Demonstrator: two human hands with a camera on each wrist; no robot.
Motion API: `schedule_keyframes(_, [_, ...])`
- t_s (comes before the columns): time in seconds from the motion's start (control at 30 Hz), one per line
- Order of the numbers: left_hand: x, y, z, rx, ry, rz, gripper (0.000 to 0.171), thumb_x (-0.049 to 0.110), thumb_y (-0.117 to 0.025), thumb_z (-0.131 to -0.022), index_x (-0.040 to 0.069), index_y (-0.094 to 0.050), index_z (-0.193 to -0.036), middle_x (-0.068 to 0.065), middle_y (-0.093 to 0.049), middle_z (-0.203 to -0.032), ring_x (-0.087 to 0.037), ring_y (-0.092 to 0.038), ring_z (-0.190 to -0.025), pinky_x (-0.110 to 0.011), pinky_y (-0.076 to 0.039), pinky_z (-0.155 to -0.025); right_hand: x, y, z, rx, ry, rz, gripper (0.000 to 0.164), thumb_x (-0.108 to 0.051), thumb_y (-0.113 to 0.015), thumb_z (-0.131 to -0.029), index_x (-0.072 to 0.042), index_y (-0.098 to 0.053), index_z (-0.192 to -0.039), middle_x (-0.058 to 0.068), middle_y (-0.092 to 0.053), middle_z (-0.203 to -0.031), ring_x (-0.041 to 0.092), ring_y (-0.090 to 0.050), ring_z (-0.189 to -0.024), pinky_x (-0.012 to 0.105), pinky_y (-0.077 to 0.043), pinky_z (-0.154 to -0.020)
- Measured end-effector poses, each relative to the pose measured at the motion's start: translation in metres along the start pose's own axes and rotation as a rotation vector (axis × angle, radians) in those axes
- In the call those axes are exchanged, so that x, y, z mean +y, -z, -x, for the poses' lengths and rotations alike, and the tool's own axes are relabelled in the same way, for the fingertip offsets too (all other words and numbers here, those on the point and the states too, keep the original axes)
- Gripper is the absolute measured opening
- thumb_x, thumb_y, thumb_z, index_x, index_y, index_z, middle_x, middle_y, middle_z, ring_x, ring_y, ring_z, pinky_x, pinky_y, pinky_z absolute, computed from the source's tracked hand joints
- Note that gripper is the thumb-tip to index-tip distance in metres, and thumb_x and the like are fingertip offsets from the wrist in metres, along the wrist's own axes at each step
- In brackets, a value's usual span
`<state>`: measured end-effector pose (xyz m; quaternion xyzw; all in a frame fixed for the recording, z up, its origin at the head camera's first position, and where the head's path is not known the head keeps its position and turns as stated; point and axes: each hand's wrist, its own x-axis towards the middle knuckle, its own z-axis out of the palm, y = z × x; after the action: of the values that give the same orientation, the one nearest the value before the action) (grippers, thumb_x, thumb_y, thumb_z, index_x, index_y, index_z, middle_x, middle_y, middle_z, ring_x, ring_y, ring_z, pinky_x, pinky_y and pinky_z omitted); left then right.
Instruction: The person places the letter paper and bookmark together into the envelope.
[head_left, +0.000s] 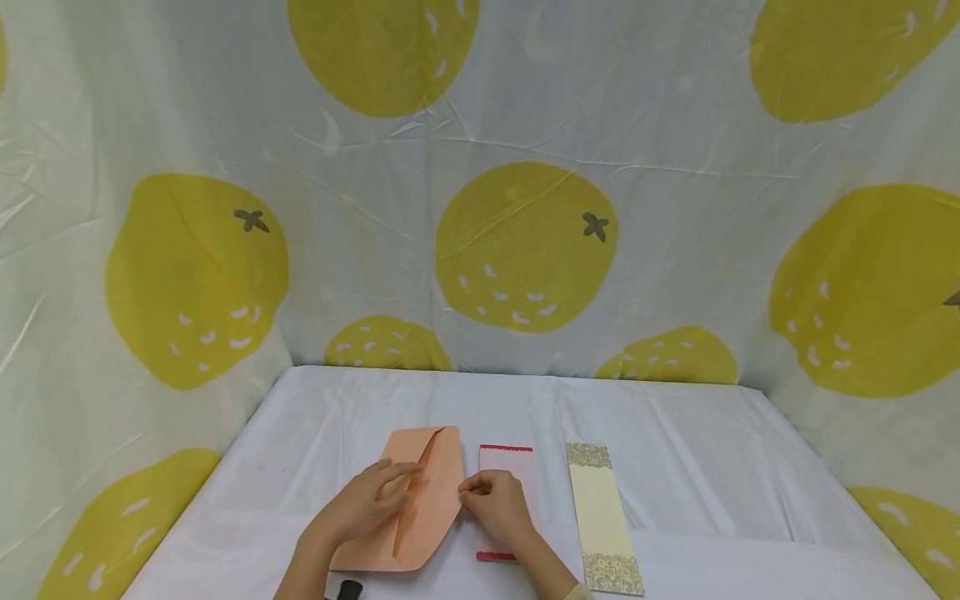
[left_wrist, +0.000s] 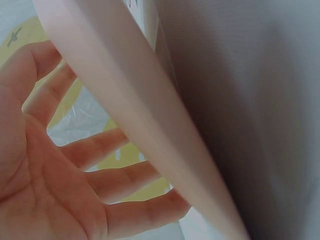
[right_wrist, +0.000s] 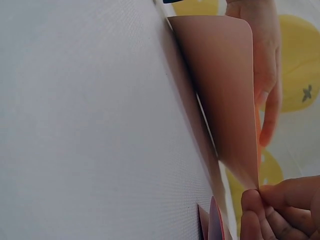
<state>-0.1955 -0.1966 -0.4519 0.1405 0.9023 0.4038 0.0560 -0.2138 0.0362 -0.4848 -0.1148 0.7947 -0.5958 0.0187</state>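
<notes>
A peach-coloured paper envelope (head_left: 431, 517) lies at a slant on the white table, its wide flap lifted along the right side. My right hand (head_left: 495, 502) pinches the flap's outer edge between thumb and fingertips; the right wrist view shows the flap (right_wrist: 220, 85) standing off the cloth. Over the envelope's left part is my left hand (head_left: 363, 504), fingers spread and loosely bent towards the fold. In the left wrist view, the fingers (left_wrist: 132, 182) of that hand reach to the paper's edge, and some tips are hidden behind it.
Right of the envelope lies a pink envelope (head_left: 517, 462) with red ends, partly covered by my right hand. Farther right is a long cream envelope (head_left: 602, 508) with gold patterned ends. A small black object (head_left: 350, 590) shows at the front edge. A fruit-printed curtain (head_left: 525, 358) stands behind.
</notes>
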Motion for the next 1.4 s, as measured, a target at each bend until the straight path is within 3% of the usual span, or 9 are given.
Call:
schedule_keyframes(0.4, [0.0,-0.001,0.0,-0.014,-0.011,0.027,0.039,0.025,-0.063,-0.095,0.019,-0.061,-0.133,-0.03,-0.039,-0.145,-0.052,-0.026,-0.137,-0.069,-0.028,-0.1,0.0,0.0,0.0,-0.002,-0.025,-0.028,0.005,0.006,-0.07,-0.082,0.001,-0.069,-0.081,0.004,-0.066,-0.073,0.013,-0.063,-0.067,0.023,-0.054,-0.061])
schedule_keyframes(0.5, [0.0,-0.001,0.0,-0.015,-0.007,0.027,0.039,0.026,-0.064,-0.094,0.019,-0.061,-0.133,-0.029,-0.04,-0.144,-0.051,-0.026,-0.138,-0.069,-0.028,-0.1,-0.002,0.001,0.0,0.002,-0.03,-0.036,0.004,0.001,-0.07,-0.083,0.001,-0.068,-0.086,0.004,-0.066,-0.074,0.012,-0.063,-0.067,0.023,-0.054,-0.061])
schedule_keyframes(0.7, [0.0,-0.002,0.001,-0.004,-0.019,0.007,0.039,0.028,-0.065,-0.094,0.02,-0.062,-0.132,-0.026,-0.044,-0.142,-0.051,-0.028,-0.136,-0.067,-0.029,-0.101,-0.007,0.004,0.001,0.062,-0.068,0.017,0.016,-0.012,-0.07,-0.085,0.0,-0.065,-0.096,0.003,-0.066,-0.074,0.013,-0.062,-0.064,0.026,-0.049,-0.059])
schedule_keyframes(0.93, [0.002,-0.003,0.002,0.0,-0.011,-0.009,0.039,0.027,-0.065,-0.094,0.019,-0.062,-0.132,-0.025,-0.045,-0.141,-0.051,-0.028,-0.136,-0.068,-0.028,-0.102,-0.009,0.016,0.001,0.1,-0.08,0.075,0.017,-0.011,-0.069,-0.086,0.002,-0.065,-0.098,0.002,-0.063,-0.079,0.014,-0.061,-0.068,0.027,-0.049,-0.062])
schedule_keyframes(1.4, [0.004,0.0,0.002,-0.016,-0.009,-0.008,0.042,0.029,-0.065,-0.094,0.018,-0.06,-0.134,-0.026,-0.042,-0.143,-0.05,-0.027,-0.138,-0.068,-0.026,-0.102,0.009,0.054,0.002,0.19,-0.118,0.202,0.017,-0.011,-0.068,-0.086,0.001,-0.065,-0.098,0.002,-0.063,-0.081,0.015,-0.06,-0.074,0.031,-0.05,-0.064])
